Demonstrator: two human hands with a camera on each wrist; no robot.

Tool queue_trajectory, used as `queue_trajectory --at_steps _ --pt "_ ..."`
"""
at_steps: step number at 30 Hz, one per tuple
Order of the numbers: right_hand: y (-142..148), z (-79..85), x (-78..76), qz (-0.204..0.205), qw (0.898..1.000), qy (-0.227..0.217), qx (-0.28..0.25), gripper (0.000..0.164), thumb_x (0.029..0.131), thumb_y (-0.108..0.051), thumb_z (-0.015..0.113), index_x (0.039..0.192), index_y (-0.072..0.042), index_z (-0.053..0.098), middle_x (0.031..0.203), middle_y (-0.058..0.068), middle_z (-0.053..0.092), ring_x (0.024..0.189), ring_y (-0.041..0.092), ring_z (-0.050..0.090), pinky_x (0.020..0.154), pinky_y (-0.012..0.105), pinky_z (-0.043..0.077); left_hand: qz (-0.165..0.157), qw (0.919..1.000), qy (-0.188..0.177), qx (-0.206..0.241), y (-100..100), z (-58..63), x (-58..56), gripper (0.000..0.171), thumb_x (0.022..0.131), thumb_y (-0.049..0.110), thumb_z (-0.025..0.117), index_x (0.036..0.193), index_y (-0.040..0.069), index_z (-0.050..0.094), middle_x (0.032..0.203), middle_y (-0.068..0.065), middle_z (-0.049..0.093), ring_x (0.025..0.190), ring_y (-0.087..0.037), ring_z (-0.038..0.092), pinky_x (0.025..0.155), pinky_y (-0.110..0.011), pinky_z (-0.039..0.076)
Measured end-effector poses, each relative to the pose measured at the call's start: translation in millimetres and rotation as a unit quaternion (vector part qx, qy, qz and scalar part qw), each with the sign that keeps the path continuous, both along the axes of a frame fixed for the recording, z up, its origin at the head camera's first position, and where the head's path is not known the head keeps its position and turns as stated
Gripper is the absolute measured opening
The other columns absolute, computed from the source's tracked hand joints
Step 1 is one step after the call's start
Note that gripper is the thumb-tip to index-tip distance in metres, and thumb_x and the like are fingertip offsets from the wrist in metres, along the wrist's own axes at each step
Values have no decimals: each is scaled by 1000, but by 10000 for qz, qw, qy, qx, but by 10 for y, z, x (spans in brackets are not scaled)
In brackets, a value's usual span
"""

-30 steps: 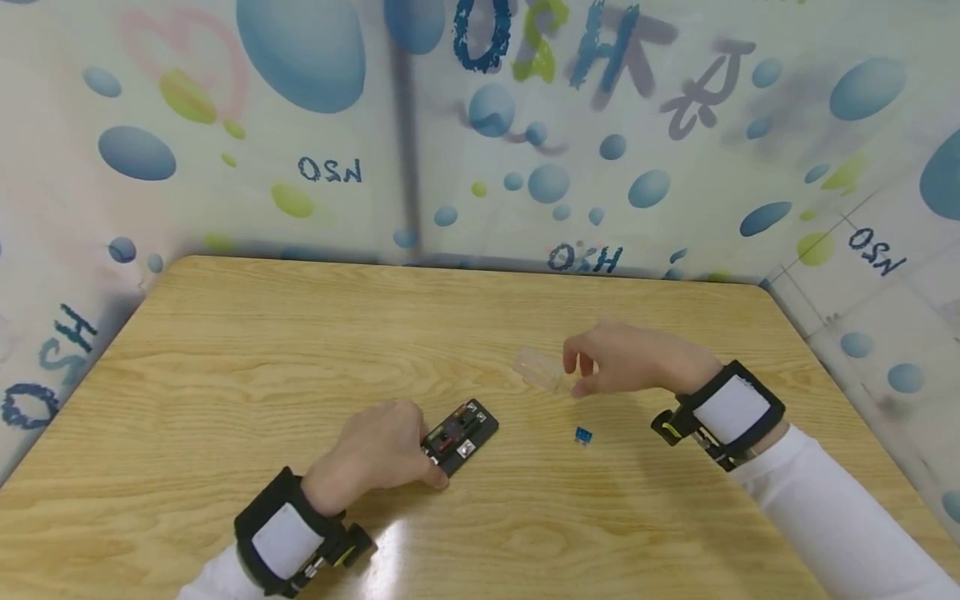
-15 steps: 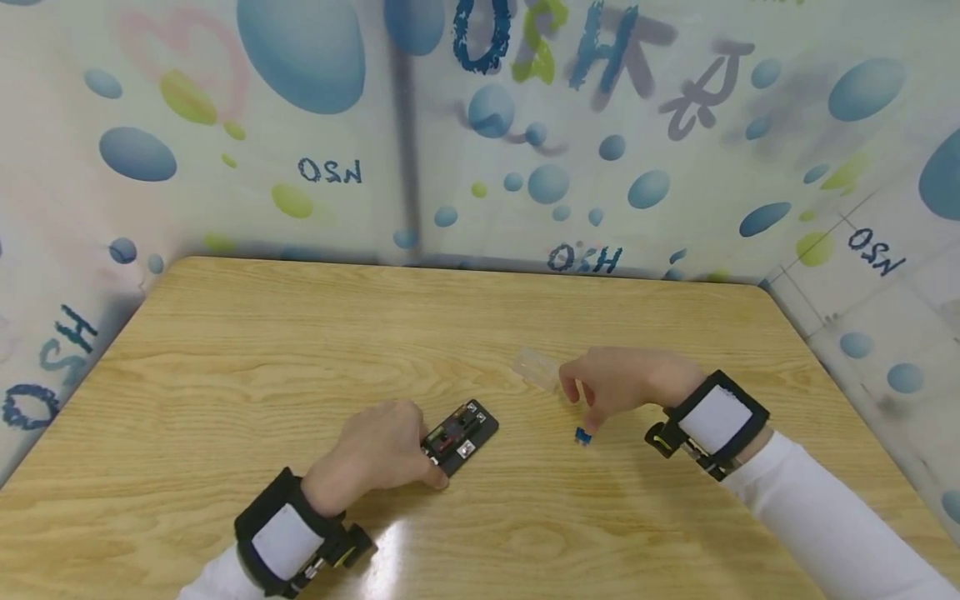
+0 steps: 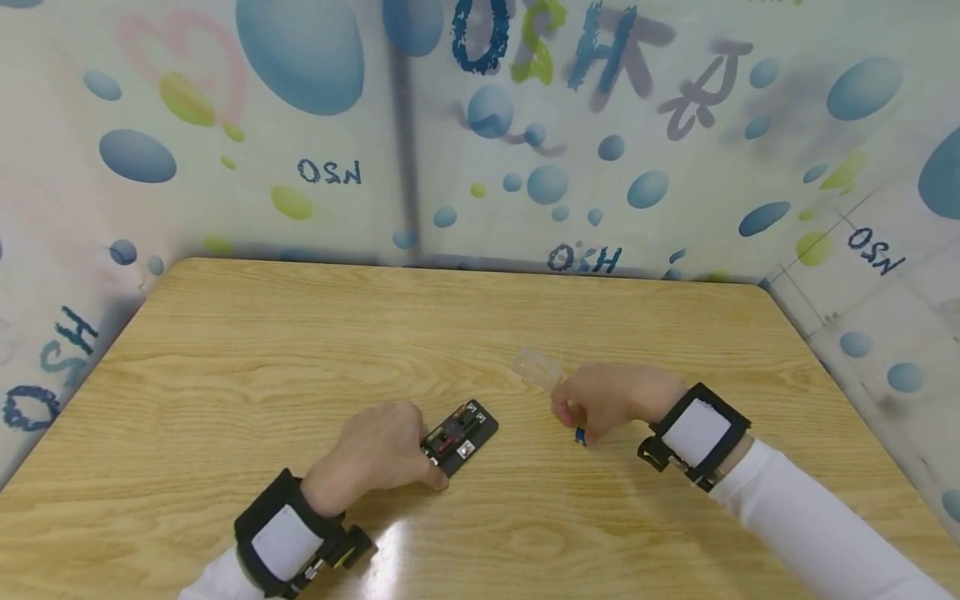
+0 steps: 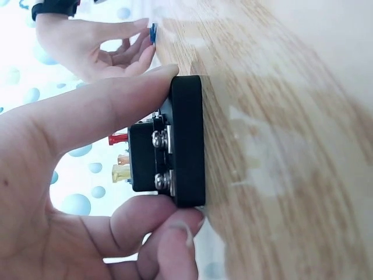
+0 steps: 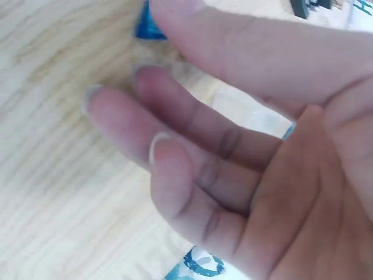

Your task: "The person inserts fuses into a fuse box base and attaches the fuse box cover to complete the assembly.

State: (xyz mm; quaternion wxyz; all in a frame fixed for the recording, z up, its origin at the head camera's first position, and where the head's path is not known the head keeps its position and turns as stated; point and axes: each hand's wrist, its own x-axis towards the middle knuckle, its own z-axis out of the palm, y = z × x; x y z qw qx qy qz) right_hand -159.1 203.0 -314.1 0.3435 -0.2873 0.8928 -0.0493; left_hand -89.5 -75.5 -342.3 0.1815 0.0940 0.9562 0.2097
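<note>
My left hand [image 3: 382, 446] grips a flat black base [image 3: 460, 437] by its edges on the table. In the left wrist view, silver screws [image 4: 161, 139] and a black block [image 4: 144, 156] with red and yellow pieces stand on this base. To the right, my right hand [image 3: 611, 400] pinches a small blue piece [image 3: 580, 436] between thumb and finger, low over the table. That blue piece [image 5: 150, 26] is partly hidden behind the thumb in the right wrist view, where several other fingers lie loosely curled. I cannot tell the piece's exact kind.
A clear plastic box or lid [image 3: 536, 368] lies just beyond my right hand's fingers. The wooden table [image 3: 315, 333] meets a wall [image 3: 337, 208] printed with blue and green drops at its back edge.
My right hand has come down toward me from beside the clear plastic box or lid and taken the blue piece between its fingers. The left hand and black base have stayed put.
</note>
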Motion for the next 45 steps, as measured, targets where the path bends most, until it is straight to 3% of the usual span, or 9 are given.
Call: queue_trajectory --at_steps 8,15,29,37,45 --pt "-29 -64 36 146 9990 416 30 33 70 1 84 72 -15 55 71 -6 56 68 10 48 62 23 40 5 10000 -17 6 2 -4 -2 42 56 42 91 56 17 57 55 3 57 52 -13 45 49 -26 33" --pt "-36 -108 50 63 9985 526 123 34 70 2 83 71 -16 54 70 -6 55 68 11 49 62 24 41 -11 10000 16 10 3 -5 -5 42 56 41 91 56 17 57 54 3 56 51 -12 44 48 -25 32" --pt "-22 -105 57 66 9984 551 -47 35 68 10 79 70 -15 54 69 -6 54 66 11 48 59 23 38 -49 10000 26 -25 4 2 -5 43 57 42 91 54 16 56 53 3 56 51 -12 43 48 -25 32" --pt "-8 -67 33 -101 9995 309 14 28 75 4 78 75 -14 56 72 -3 53 68 11 48 60 23 40 -50 10000 33 26 0 -1 -5 42 57 41 91 54 16 56 54 3 56 51 -12 44 48 -25 33" --pt "20 -11 11 -6 9995 304 -13 25 77 3 75 75 -13 55 71 -3 50 65 11 45 59 22 38 -48 10000 18 22 0 3 -6 42 57 41 91 56 16 57 55 2 56 52 -13 45 49 -25 34"
